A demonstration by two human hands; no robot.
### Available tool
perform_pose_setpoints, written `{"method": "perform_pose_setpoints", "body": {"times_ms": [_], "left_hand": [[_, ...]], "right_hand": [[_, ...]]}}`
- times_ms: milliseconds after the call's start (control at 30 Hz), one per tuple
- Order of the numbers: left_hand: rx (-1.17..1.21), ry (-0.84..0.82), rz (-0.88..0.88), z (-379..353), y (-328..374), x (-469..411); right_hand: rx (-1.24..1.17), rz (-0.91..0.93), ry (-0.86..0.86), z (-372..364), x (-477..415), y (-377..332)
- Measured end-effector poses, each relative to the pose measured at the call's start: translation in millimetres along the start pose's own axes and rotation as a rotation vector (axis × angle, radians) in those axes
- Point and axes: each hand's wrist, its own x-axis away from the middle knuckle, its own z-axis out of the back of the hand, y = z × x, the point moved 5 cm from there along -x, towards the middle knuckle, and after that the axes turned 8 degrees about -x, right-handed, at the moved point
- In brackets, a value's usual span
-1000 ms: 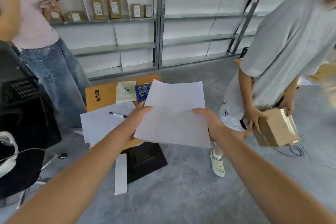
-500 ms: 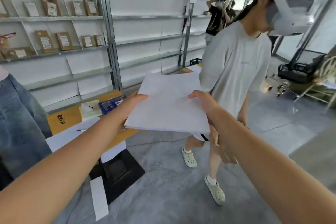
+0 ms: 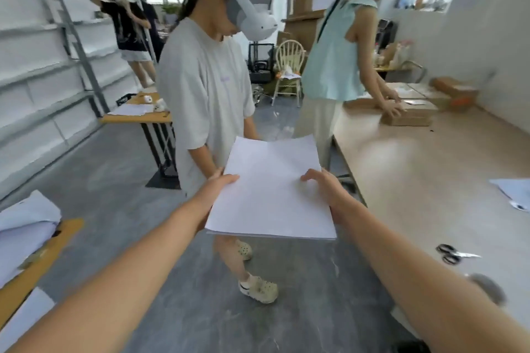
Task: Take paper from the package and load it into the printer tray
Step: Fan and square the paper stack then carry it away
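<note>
A flat stack of white paper (image 3: 272, 189) is held level in front of me at waist height. My left hand (image 3: 219, 185) grips its left edge, thumb on top. My right hand (image 3: 324, 183) grips the right edge, fingers spread over the top sheet. No printer or paper package is in view.
A person in a grey T-shirt (image 3: 206, 86) stands right behind the paper, very close. Another person in a mint top (image 3: 335, 51) works at the long beige table (image 3: 424, 169) on the right, where scissors (image 3: 453, 254) lie. A wooden table with loose sheets (image 3: 25, 226) sits at left.
My view has swung right, away from the small table and shelves toward the long beige table. Both hands keep the same hold on the paper stack. The grey-shirted person now stands directly ahead.
</note>
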Motion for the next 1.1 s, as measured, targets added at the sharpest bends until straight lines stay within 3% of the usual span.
{"method": "perform_pose_setpoints", "body": {"times_ms": [267,567,733,1100], "left_hand": [[-0.041,-0.614,0.017,-236.7,2.5,40.2],[-0.234,-1.150,0.059,-441.4,2.7,193.5],[-0.278,-1.290,-0.053,-526.2,-11.2,275.8],[-0.516,-1.389,0.034,-626.9,-129.4,411.2]], "right_hand": [[-0.206,0.139,0.509,188.1,167.8,20.3],[-0.421,0.244,0.970,316.4,391.6,44.3],[-0.451,0.349,1.140,355.9,502.7,58.9],[-0.574,0.284,1.397,413.2,650.7,172.7]]}}
